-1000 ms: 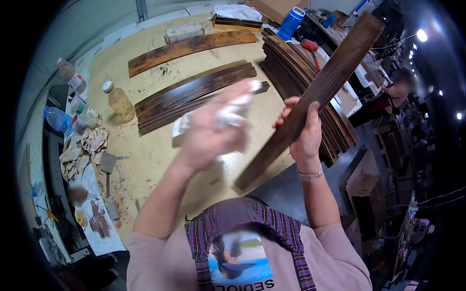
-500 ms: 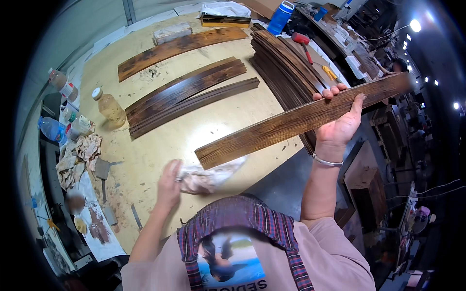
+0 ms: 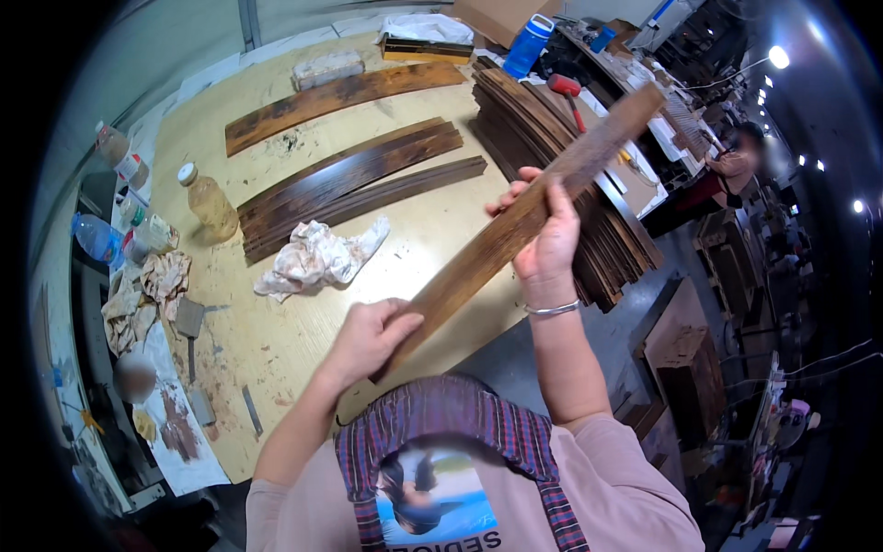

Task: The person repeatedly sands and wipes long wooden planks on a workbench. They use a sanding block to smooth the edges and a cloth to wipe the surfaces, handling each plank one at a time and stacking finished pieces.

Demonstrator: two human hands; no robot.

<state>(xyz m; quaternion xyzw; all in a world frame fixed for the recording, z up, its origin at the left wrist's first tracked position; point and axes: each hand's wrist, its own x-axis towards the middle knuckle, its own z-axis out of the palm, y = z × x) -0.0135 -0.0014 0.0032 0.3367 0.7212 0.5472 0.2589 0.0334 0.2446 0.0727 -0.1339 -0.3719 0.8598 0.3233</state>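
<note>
- While there's only the head view to go on, it shows plenty: a long, dark-stained, slightly curved wooden slat is held up in the air over the near edge of the pale plywood worktable, running diagonally from low near the chest up to the far right.
- Left hand has its fingers wrapped shut on the slat's lower end; right hand is clamped around the middle.
- Looks stiff and fairly light to me, thin enough to flex a bit. The grainy face should grip fine, but fresh stain could be slick, so holding it end-plus-middle seems sensible.
- Open room: bare tabletop just beyond the crumpled stained white rag.
- Watch the tall stack of dark slats right behind the raised end, and the table edge below.
</note>
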